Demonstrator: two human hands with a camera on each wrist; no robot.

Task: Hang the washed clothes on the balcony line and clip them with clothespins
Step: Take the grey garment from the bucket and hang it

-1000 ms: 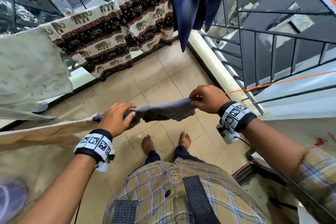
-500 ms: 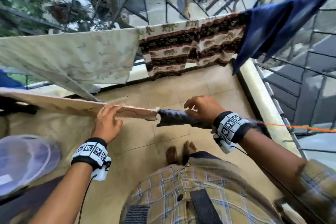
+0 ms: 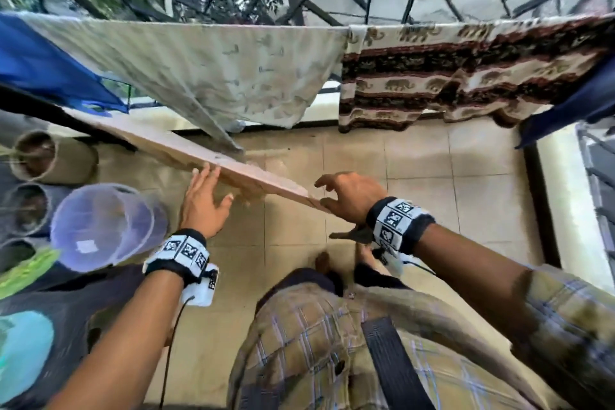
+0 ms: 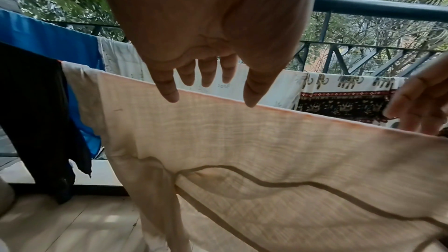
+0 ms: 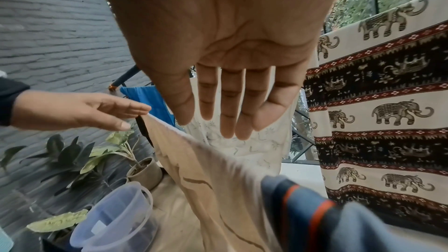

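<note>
A peach cloth (image 3: 159,143) (image 4: 242,150) (image 5: 206,170) hangs over the near line. My left hand (image 3: 213,183) (image 4: 211,91) is open, its straight fingers just above the cloth's top edge. My right hand (image 3: 324,191) (image 5: 218,125) hovers open over the cloth's right end, holding nothing. A grey cloth (image 3: 352,236) (image 5: 303,217) with orange streaks hangs just below my right wrist, next to the peach cloth. No clothespin shows in any view.
On the far line hang a blue cloth (image 3: 43,66), a pale printed sheet (image 3: 216,70), an elephant-print cloth (image 3: 449,76) and a navy cloth (image 3: 582,93). A translucent purple bucket (image 3: 106,226) and plant pots (image 3: 50,156) stand at the left. The dark railing (image 4: 375,7) lies behind.
Both hands gripped the grey cloth a second ago and have let go of it. It now hangs beside the peach cloth, and both hands have moved left over the peach cloth.
</note>
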